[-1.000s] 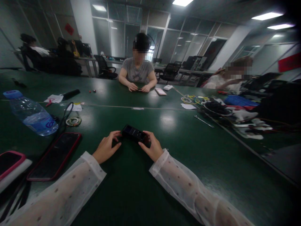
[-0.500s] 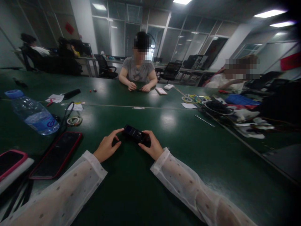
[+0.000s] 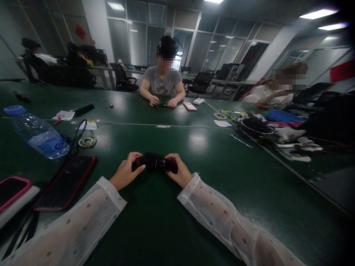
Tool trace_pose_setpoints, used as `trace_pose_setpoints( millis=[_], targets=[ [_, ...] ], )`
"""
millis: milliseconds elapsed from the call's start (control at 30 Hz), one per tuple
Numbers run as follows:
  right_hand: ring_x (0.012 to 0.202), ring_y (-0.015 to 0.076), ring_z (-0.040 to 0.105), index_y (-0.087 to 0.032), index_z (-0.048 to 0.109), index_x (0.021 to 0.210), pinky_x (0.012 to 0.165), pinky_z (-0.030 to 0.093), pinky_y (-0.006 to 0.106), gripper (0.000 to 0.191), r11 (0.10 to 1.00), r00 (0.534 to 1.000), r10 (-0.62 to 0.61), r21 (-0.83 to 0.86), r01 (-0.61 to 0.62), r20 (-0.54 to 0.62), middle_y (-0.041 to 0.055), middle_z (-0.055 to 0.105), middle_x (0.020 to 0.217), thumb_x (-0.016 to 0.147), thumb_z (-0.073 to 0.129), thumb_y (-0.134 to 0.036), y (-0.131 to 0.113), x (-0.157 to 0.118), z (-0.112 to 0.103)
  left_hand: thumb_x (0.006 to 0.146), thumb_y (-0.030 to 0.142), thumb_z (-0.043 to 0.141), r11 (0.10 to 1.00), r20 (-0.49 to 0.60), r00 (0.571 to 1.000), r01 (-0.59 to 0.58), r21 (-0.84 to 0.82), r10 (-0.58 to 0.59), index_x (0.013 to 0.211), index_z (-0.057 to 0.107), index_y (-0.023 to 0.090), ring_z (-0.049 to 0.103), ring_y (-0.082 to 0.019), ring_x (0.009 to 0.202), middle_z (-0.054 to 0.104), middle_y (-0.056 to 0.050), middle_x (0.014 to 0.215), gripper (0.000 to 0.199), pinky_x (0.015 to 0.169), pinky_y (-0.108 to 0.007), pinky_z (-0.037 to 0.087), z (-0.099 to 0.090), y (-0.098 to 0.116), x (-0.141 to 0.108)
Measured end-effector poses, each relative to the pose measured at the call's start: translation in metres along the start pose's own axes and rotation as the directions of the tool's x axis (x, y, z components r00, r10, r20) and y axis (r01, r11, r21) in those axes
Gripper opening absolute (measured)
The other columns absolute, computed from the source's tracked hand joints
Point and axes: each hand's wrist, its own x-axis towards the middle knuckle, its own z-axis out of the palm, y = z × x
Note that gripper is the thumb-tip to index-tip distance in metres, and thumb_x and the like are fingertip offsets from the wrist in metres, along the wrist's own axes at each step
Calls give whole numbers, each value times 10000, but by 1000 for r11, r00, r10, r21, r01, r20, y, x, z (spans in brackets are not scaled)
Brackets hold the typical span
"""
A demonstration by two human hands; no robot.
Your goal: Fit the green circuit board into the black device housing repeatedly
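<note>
Both sheer dotted sleeves [image 3: 74,225] are cut off by the bottom edge, and a pink-rimmed phone [image 3: 13,190] is cropped by the left edge. Beside it on the green bench [image 3: 155,221], a red-edged phone [image 3: 66,183] is laid flat. A black handheld device [image 3: 156,162] is held between the hands: its left end is gripped by the thumb and fingers of the left hand [image 3: 124,173], its right end by those of the right hand [image 3: 181,173]. Some fingertips are lost in shadow; whether the bench is touched by the device cannot be told. Farther off, a tilted water bottle [image 3: 39,131] and a wrench [image 3: 240,141] are seen. Across the bench, something too small to identify is handled by a seated person [image 3: 163,81].
</note>
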Motion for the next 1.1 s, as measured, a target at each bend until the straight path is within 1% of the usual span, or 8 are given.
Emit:
trace_pose_setpoints(
  millis=[100, 200, 300, 533, 767, 933, 1033, 1100],
  targets=[
    [957, 203, 588, -243, 446, 1125, 852, 504, 387, 471, 999, 1000, 12, 45, -12, 7, 39, 544, 1063, 715, 591, -63, -2, 1, -1, 905, 397, 530, 1000, 17, 1000, 7, -6, -7, 1254, 328, 239, 611, -256, 1041, 577, -114, 1243, 434, 883, -466, 434, -1, 1, 0],
    [997, 209, 590, -248, 443, 1131, 883, 502, 406, 473, 994, 999, 37, 101, -38, 14, 38, 546, 1079, 721, 616, -88, -2, 1, -2, 912, 398, 519, 1000, 42, 999, 5, -12, -5, 1275, 317, 237, 577, -275, 1126, 572, -124, 1273, 445, 923, -488, 414, -1, 2, 0],
    [1018, 212, 591, -254, 449, 1137, 893, 501, 416, 472, 988, 999, 50, 145, -52, 20, 36, 555, 1082, 728, 643, -120, -1, 1, -2, 920, 408, 501, 1000, 63, 998, 15, -4, -14, 1299, 306, 238, 561, -279, 1160, 581, -126, 1275, 459, 950, -502, 397, -3, 2, 0],
    [1062, 223, 597, -257, 481, 1140, 916, 493, 437, 495, 981, 997, 77, 175, -79, 19, 39, 580, 1113, 709, 706, -165, 7, 1, -2, 922, 411, 495, 1000, 56, 998, 20, -2, -20, 1293, 328, 234, 583, -279, 1134, 603, -120, 1251, 443, 926, -494, 421, -4, 6, 1],
    [1087, 218, 592, -260, 489, 1157, 958, 470, 467, 522, 959, 990, 128, 248, -139, 60, 50, 583, 1160, 706, 745, -204, 9, 2, -4, 927, 441, 480, 999, 58, 998, 37, -16, -36, 1301, 337, 238, 568, -278, 1155, 596, -117, 1252, 448, 942, -499, 423, -3, 3, 1],
    [1068, 220, 609, -253, 511, 1157, 950, 479, 495, 536, 947, 984, 162, 267, -177, 79, 51, 599, 1155, 690, 774, -263, 12, 2, -4, 928, 443, 477, 999, 59, 998, 38, -11, -37, 1307, 354, 228, 573, -277, 1145, 601, -118, 1239, 452, 932, -491, 437, -3, 4, 1],
    [1090, 213, 603, -250, 523, 1148, 964, 477, 479, 522, 943, 981, 170, 274, -188, 89, 49, 602, 1161, 690, 774, -260, 13, 2, -4, 926, 435, 483, 1000, 56, 998, 18, 0, -18, 1307, 371, 234, 577, -276, 1140, 595, -107, 1252, 445, 928, -485, 444, -4, 6, 1],
    [1098, 208, 599, -250, 524, 1151, 976, 472, 470, 519, 941, 981, 173, 278, -192, 91, 47, 603, 1162, 695, 770, -251, 13, 2, -3, 927, 433, 481, 1000, 56, 998, 26, 12, -26, 1310, 379, 236, 578, -275, 1138, 593, -101, 1257, 443, 930, -483, 447, -5, 7, 1]
  ],
)
